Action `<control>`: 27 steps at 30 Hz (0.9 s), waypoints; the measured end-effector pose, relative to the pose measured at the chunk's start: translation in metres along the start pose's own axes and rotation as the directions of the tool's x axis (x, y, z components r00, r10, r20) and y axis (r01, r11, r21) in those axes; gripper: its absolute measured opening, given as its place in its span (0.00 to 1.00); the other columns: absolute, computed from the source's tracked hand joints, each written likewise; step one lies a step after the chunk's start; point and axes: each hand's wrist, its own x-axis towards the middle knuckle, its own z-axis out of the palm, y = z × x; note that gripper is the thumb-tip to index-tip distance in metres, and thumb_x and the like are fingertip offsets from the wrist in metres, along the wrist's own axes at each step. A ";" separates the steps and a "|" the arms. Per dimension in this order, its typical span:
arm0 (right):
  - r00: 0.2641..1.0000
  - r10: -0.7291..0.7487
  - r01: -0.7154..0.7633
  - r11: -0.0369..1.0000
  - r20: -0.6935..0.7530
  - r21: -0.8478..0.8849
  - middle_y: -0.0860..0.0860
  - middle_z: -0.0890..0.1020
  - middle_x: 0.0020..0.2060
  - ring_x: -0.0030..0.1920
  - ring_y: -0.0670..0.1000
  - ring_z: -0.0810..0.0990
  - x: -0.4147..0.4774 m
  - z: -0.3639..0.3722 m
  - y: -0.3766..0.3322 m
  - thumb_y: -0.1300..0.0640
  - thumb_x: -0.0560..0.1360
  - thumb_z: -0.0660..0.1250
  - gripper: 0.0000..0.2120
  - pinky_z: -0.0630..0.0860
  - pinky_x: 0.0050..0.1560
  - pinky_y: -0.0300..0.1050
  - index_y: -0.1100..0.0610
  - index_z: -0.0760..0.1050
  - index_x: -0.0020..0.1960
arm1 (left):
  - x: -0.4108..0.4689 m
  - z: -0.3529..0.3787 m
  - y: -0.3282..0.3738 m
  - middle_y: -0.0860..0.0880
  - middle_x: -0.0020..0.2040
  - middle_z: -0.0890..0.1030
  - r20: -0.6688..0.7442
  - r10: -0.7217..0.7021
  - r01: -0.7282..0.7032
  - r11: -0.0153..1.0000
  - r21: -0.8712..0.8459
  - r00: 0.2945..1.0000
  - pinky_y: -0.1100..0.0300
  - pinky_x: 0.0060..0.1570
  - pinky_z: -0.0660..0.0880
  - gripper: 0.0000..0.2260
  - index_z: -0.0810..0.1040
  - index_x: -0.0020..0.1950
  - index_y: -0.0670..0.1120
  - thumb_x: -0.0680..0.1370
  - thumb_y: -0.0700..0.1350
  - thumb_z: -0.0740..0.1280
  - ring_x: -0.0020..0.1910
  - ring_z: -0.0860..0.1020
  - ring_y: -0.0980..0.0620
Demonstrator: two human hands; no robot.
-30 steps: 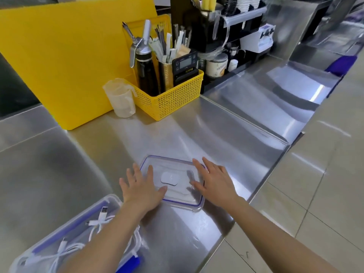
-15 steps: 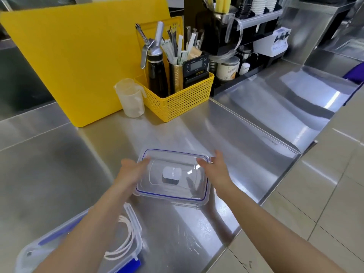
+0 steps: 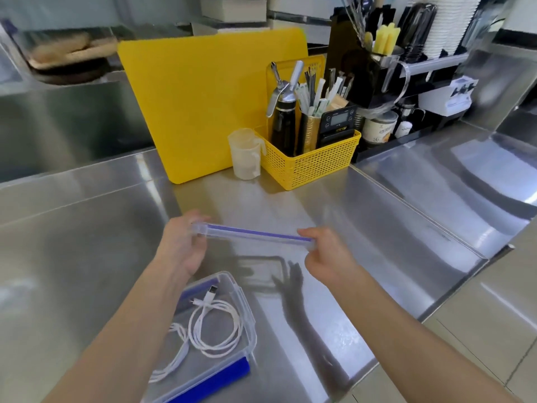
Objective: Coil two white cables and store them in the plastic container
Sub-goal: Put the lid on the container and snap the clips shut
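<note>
Left forearm [image 3: 122, 330] hides part of coiled cables [image 3: 212, 327].

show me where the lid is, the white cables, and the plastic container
lid [image 3: 252, 234]: head view, on its blue-striped edge between the two hands.
white cables [image 3: 213, 330]: head view, on the larger coil's loop.
plastic container [image 3: 252, 333]: head view, on its clear right-hand rim.
</note>
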 end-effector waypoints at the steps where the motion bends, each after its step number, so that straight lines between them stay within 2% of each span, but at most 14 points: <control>1: 0.999 0.035 -0.035 0.999 0.035 -0.002 0.51 0.71 0.39 0.36 0.48 0.71 -0.005 0.004 0.003 0.72 0.74 0.57 0.12 0.68 0.34 0.30 0.63 0.76 0.51 | -0.002 -0.011 0.003 0.41 0.54 0.78 -0.002 -0.014 0.014 0.999 -0.031 1.000 0.63 0.47 0.71 0.10 0.73 0.55 0.36 0.77 0.31 0.56 0.43 0.75 0.52; 2: 0.993 0.081 -0.080 0.997 0.082 -0.021 0.52 0.72 0.37 0.34 0.47 0.72 -0.009 0.008 0.007 0.71 0.74 0.57 0.10 0.69 0.32 0.31 0.62 0.75 0.49 | -0.005 -0.021 0.006 0.41 0.63 0.72 0.009 -0.031 0.032 0.998 -0.061 0.999 0.62 0.49 0.72 0.14 0.71 0.62 0.36 0.77 0.31 0.57 0.46 0.74 0.50; 4: 0.972 0.130 -0.118 0.990 0.196 -0.075 0.54 0.77 0.36 0.31 0.48 0.78 -0.018 0.020 0.017 0.68 0.73 0.59 0.07 0.74 0.31 0.34 0.64 0.75 0.48 | -0.016 -0.042 0.012 0.42 0.64 0.70 0.053 -0.053 0.057 0.996 -0.069 0.997 0.59 0.40 0.77 0.22 0.63 0.70 0.39 0.76 0.29 0.56 0.42 0.78 0.50; 6: 0.972 0.067 -0.032 0.987 0.225 -0.156 0.55 0.80 0.37 0.31 0.47 0.81 -0.020 0.029 0.030 0.67 0.73 0.62 0.06 0.76 0.30 0.34 0.63 0.76 0.47 | -0.029 -0.060 0.017 0.42 0.53 0.74 0.120 -0.029 0.024 0.999 0.040 0.992 0.58 0.28 0.79 0.15 0.68 0.56 0.43 0.76 0.27 0.55 0.33 0.82 0.51; 7: 0.973 0.017 0.036 0.974 0.231 -0.226 0.54 0.81 0.38 0.33 0.47 0.81 -0.021 0.034 0.035 0.66 0.73 0.63 0.05 0.75 0.31 0.35 0.61 0.76 0.47 | -0.035 -0.069 0.018 0.40 0.49 0.75 0.141 -0.017 -0.001 0.992 0.123 0.990 0.58 0.27 0.79 0.13 0.67 0.48 0.44 0.75 0.27 0.57 0.32 0.83 0.51; 8: 0.971 -0.042 0.112 0.949 0.233 -0.295 0.54 0.81 0.42 0.38 0.48 0.81 -0.023 0.038 0.042 0.63 0.73 0.65 0.07 0.75 0.34 0.36 0.58 0.75 0.50 | -0.037 -0.080 0.016 0.38 0.51 0.75 0.152 0.006 -0.039 0.976 0.213 0.988 0.56 0.31 0.80 0.11 0.67 0.48 0.43 0.74 0.28 0.59 0.36 0.83 0.49; 10: 0.960 -0.110 0.207 0.898 0.259 -0.387 0.51 0.79 0.50 0.46 0.49 0.79 -0.029 0.047 0.053 0.58 0.73 0.66 0.15 0.73 0.39 0.39 0.54 0.71 0.59 | -0.045 -0.100 0.011 0.41 0.59 0.75 0.142 0.085 -0.130 0.929 0.347 0.986 0.50 0.46 0.79 0.13 0.69 0.58 0.46 0.75 0.36 0.64 0.51 0.80 0.45; 13: 0.941 -0.158 0.299 0.798 0.298 -0.523 0.44 0.74 0.51 0.46 0.42 0.75 -0.042 0.060 0.071 0.51 0.76 0.62 0.18 0.73 0.37 0.32 0.47 0.62 0.64 | -0.064 -0.120 0.004 0.51 0.64 0.73 0.089 0.180 -0.201 0.876 0.439 0.980 0.46 0.63 0.71 0.19 0.66 0.67 0.55 0.76 0.49 0.66 0.62 0.74 0.47; 15: 0.936 -0.160 0.334 0.693 0.315 -0.639 0.45 0.73 0.55 0.53 0.47 0.75 -0.047 0.062 0.088 0.47 0.76 0.61 0.22 0.76 0.50 0.41 0.45 0.58 0.67 | -0.072 -0.134 -0.006 0.53 0.66 0.70 0.065 0.222 -0.226 0.857 0.463 0.973 0.47 0.66 0.69 0.21 0.64 0.69 0.55 0.78 0.50 0.64 0.64 0.72 0.50; 17: 0.937 -0.165 0.344 0.596 0.309 -0.725 0.47 0.72 0.59 0.62 0.55 0.71 -0.050 0.062 0.101 0.42 0.75 0.60 0.24 0.71 0.63 0.57 0.43 0.57 0.67 | -0.080 -0.147 -0.017 0.54 0.68 0.69 0.034 0.238 -0.223 0.838 0.498 0.971 0.47 0.67 0.68 0.23 0.63 0.70 0.55 0.76 0.53 0.64 0.66 0.71 0.51; 18: 0.938 -0.161 0.343 0.562 0.307 -0.753 0.47 0.73 0.59 0.63 0.57 0.70 -0.052 0.062 0.105 0.42 0.74 0.60 0.24 0.68 0.65 0.60 0.43 0.57 0.67 | -0.082 -0.153 -0.024 0.55 0.68 0.70 0.020 0.243 -0.219 0.832 0.510 0.970 0.46 0.67 0.67 0.24 0.63 0.70 0.57 0.75 0.55 0.65 0.66 0.71 0.51; 23: 0.931 -0.139 0.361 0.475 0.337 -0.802 0.48 0.73 0.58 0.60 0.55 0.74 -0.065 0.063 0.121 0.44 0.75 0.59 0.22 0.68 0.66 0.60 0.48 0.59 0.66 | -0.091 -0.167 -0.043 0.67 0.56 0.73 0.017 0.293 -0.250 0.785 0.567 0.956 0.45 0.67 0.67 0.15 0.65 0.50 0.77 0.72 0.56 0.63 0.62 0.73 0.53; 25: 0.930 -0.138 0.362 0.507 0.341 -0.782 0.49 0.73 0.60 0.60 0.54 0.74 -0.067 0.062 0.124 0.44 0.75 0.60 0.22 0.71 0.64 0.59 0.47 0.59 0.66 | -0.092 -0.169 -0.050 0.67 0.54 0.73 0.030 0.297 -0.266 0.803 0.533 0.954 0.49 0.65 0.69 0.17 0.66 0.50 0.75 0.76 0.50 0.64 0.59 0.74 0.55; 27: 0.926 -0.140 0.368 0.535 0.350 -0.761 0.48 0.73 0.58 0.56 0.51 0.75 -0.067 0.061 0.126 0.45 0.76 0.60 0.21 0.75 0.59 0.53 0.47 0.59 0.66 | -0.092 -0.171 -0.055 0.63 0.54 0.74 0.037 0.291 -0.270 0.824 0.498 0.956 0.52 0.62 0.72 0.15 0.69 0.52 0.67 0.78 0.45 0.63 0.57 0.75 0.57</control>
